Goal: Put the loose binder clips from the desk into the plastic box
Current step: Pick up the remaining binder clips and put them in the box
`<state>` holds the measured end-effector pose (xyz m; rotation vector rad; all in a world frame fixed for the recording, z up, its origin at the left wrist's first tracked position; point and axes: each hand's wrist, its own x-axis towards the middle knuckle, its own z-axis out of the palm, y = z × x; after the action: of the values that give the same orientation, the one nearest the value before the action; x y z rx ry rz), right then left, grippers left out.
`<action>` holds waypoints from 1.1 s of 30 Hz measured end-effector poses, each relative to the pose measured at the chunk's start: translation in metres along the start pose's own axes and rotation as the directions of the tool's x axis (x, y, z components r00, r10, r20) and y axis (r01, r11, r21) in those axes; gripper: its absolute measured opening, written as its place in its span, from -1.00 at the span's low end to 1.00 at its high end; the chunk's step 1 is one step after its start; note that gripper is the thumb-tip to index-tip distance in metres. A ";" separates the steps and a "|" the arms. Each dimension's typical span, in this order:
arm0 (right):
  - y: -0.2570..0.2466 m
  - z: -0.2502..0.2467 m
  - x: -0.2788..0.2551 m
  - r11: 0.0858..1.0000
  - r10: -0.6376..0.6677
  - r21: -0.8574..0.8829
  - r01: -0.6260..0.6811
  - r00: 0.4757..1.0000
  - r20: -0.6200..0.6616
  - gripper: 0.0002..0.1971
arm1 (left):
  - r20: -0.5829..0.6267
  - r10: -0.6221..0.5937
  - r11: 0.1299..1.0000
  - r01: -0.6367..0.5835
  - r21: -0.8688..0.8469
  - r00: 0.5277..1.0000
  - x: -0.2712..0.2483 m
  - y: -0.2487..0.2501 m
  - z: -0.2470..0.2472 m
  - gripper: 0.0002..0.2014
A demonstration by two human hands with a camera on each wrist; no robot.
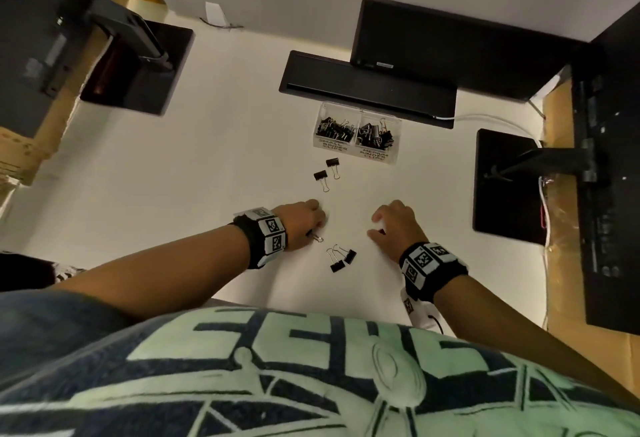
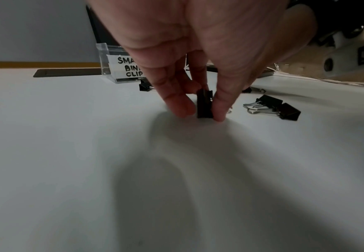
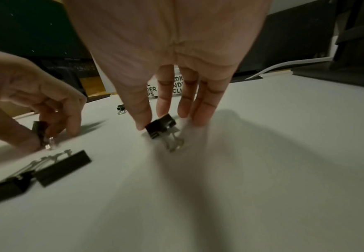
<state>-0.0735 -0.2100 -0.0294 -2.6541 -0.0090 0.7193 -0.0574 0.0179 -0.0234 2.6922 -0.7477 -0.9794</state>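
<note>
A clear two-compartment plastic box (image 1: 356,154), labelled for small and medium binder clips, stands mid-desk with several black clips in it. My left hand (image 1: 313,225) pinches a small black binder clip (image 2: 204,105) upright on the desk between thumb and fingers. My right hand (image 1: 375,227) pinches another black clip (image 3: 160,127) between thumb and index finger, its wire handles resting on the desk. Two loose clips (image 1: 341,258) lie together between my wrists. Two more clips (image 1: 325,169) lie just in front of the box.
The white desk (image 1: 207,176) carries a black cable tray (image 1: 367,90) behind the box, and monitor bases at left (image 1: 138,69) and right (image 1: 505,180). A white cable (image 1: 485,119) runs at the back right. My torso is at the near edge.
</note>
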 end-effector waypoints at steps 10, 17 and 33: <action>-0.007 0.011 -0.008 0.922 0.081 0.381 -0.068 0.997 -0.018 -0.79 | -0.068 -0.006 0.990 -0.003 -0.139 0.998 -0.012 0.034 0.017 -0.77; -0.015 0.010 -0.012 0.775 0.068 0.625 -0.089 0.996 0.057 -0.76 | -0.001 0.103 0.993 -0.102 0.061 0.995 -0.016 0.045 0.035 -0.71; -0.016 0.021 -0.023 0.875 0.046 0.471 -0.113 0.987 0.151 -0.82 | -0.177 0.104 0.991 -0.087 0.105 0.979 -0.007 0.026 0.030 -0.71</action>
<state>-0.1024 -0.1899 -0.0283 -2.1376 0.2157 0.8079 -0.0917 -0.0008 -0.0334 2.7499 -0.8982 -0.6807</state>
